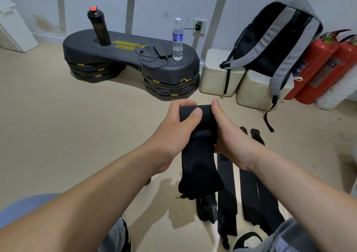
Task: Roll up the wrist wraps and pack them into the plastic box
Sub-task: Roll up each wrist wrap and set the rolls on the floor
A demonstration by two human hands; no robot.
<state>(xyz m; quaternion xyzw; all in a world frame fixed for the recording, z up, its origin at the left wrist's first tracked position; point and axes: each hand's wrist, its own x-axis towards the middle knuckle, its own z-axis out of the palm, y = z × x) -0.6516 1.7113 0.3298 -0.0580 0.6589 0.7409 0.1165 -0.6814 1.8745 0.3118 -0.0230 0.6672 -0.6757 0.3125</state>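
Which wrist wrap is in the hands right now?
The wrap gripped by the left hand and right hand; the other wraps lie stretched on the floor.

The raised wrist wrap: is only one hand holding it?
No, the left hand and the right hand both grip the wrap at its top, and its loose end hangs down.

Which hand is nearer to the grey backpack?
Right. The right hand grips the wrist wrap below and left of the backpack; the left hand grips the same wrap farther left.
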